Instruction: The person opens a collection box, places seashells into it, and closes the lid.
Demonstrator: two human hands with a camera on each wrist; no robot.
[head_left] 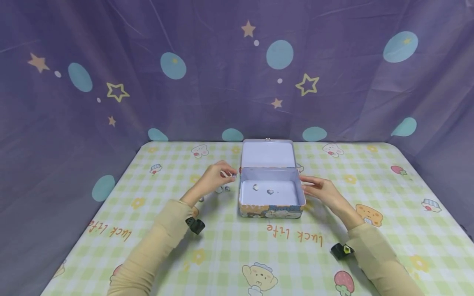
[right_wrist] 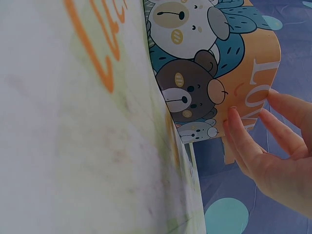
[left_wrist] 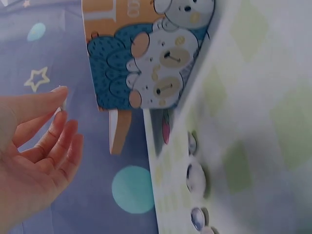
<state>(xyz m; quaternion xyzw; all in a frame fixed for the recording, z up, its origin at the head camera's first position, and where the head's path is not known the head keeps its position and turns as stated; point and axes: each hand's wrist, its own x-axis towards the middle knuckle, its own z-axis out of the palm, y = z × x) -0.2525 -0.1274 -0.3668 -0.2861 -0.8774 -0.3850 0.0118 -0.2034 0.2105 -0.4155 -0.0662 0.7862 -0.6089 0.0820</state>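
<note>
box (head_left: 252, 211) between hands, lid (head_left: 267, 154) raised beyond them | left hand (head_left: 214, 179): thumb and finger pinching small piece (left_wrist: 62, 105), just beside box | right hand (head_left: 323, 191): fingers apart, tips touching box's near side | two pieces (head_left: 270, 192) inside, between hands | loose pieces (head_left: 227, 189) on cloth (head_left: 222, 250), by left hand
</note>
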